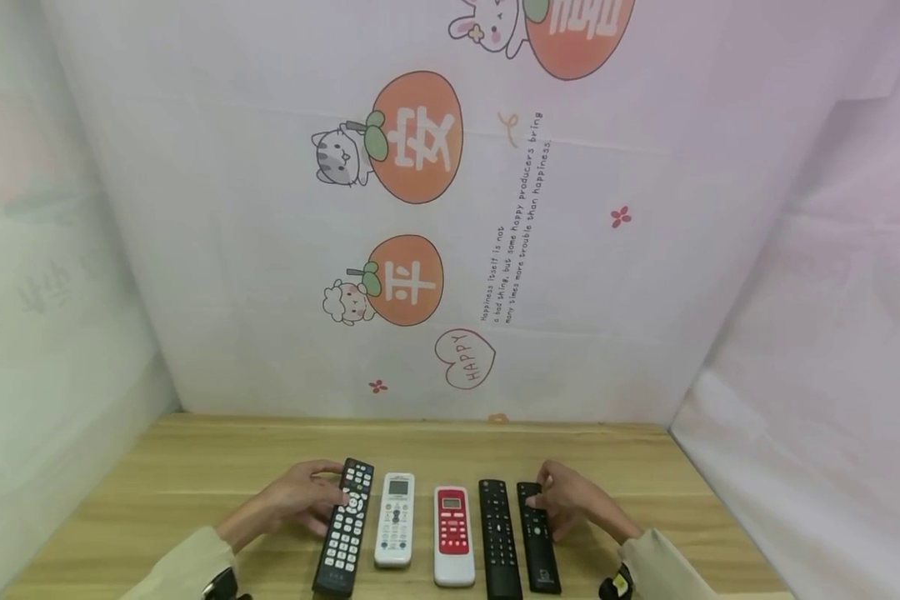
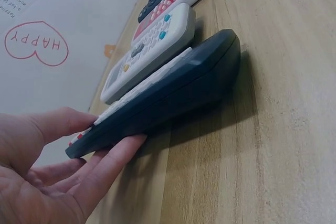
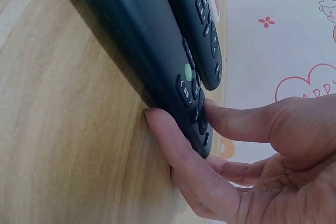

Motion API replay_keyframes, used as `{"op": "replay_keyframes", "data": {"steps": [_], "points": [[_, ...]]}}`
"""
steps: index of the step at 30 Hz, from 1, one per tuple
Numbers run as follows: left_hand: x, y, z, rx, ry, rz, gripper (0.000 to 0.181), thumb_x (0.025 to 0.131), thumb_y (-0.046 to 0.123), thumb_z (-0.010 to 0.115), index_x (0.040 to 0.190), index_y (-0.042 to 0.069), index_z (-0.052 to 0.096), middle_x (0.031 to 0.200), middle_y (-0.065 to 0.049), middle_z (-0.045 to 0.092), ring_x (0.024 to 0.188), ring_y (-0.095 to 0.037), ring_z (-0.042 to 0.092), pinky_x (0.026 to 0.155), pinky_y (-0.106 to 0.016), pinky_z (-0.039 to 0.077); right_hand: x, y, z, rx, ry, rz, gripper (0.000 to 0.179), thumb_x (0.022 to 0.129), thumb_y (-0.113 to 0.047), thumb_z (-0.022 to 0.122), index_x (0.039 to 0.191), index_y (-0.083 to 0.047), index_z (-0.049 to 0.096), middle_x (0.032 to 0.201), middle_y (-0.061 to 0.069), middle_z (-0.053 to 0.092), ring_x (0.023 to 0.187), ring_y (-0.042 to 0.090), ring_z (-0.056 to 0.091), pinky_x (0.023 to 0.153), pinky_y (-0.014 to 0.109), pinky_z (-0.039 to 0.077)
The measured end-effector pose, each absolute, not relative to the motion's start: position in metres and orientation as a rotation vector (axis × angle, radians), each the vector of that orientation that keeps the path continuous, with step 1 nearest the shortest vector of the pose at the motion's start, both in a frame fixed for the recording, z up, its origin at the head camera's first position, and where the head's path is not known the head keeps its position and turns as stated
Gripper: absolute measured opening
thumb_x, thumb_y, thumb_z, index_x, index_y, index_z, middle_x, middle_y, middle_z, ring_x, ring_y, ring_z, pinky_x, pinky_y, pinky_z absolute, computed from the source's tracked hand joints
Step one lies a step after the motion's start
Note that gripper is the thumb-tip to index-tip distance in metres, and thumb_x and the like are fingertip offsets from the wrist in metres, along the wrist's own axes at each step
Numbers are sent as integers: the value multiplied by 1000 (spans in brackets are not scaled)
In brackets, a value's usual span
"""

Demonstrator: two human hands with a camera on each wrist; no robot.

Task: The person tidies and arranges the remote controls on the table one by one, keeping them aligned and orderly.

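Note:
Five remotes would be several: they lie side by side on the wooden table point(image 1: 255, 450). My left hand point(image 1: 300, 497) pinches the far end of a black remote with white buttons point(image 1: 345, 529), thumb on top and fingers underneath; in the left wrist view that end of the remote point(image 2: 173, 95) is tilted up off the wood. At the right end of the row, my right hand point(image 1: 566, 498) grips the far end of a slim black remote point(image 1: 537, 542). Its thumb lies on the buttons and its fingers are along the side in the right wrist view, where the remote point(image 3: 136, 35) shows a green button.
Between the hands lie a white remote with a small screen point(image 1: 395, 521), a red-and-white remote point(image 1: 453, 537) and another long black remote point(image 1: 499, 533). A white printed cloth point(image 1: 270, 250) stands behind the table, with more cloth at both sides.

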State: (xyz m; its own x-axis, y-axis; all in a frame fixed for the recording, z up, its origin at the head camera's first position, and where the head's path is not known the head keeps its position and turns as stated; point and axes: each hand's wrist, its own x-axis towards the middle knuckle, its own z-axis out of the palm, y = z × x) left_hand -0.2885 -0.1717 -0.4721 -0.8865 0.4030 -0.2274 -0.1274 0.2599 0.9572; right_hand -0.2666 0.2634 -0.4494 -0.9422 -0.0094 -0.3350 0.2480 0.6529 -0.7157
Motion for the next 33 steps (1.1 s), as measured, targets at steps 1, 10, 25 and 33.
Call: {"op": "replay_keyframes", "data": {"steps": [1,10,25,33], "points": [[-289,-171,-473,251,2115,1659,80,91,5,73,152,-17,27,100,-19,74,78,-27,75,64,-39,65,-267,264,-449,191,2563,-1179,27,97,1,70,114,4,49,93,22,63,80,31,73,64,44,66],[-287,-172,-474,219,2186,1616,76,92,1,73,150,-22,29,105,-21,70,78,-24,73,62,-35,65,-264,262,-450,179,2555,-1189,28,96,1,70,114,4,49,93,23,64,80,31,71,63,44,66],[-281,-161,-461,133,2394,1461,51,91,-5,69,136,-19,49,84,-17,70,64,-24,71,54,-34,62,-265,264,-448,170,2545,-1208,29,97,1,70,114,4,48,96,24,60,84,33,69,63,45,66],[-276,-155,-459,88,2488,1411,47,92,-5,70,134,-15,53,84,-15,68,61,-23,69,53,-34,62,-268,265,-449,189,2543,-1177,28,97,-1,70,115,4,48,97,24,60,86,33,69,64,44,66]]}}
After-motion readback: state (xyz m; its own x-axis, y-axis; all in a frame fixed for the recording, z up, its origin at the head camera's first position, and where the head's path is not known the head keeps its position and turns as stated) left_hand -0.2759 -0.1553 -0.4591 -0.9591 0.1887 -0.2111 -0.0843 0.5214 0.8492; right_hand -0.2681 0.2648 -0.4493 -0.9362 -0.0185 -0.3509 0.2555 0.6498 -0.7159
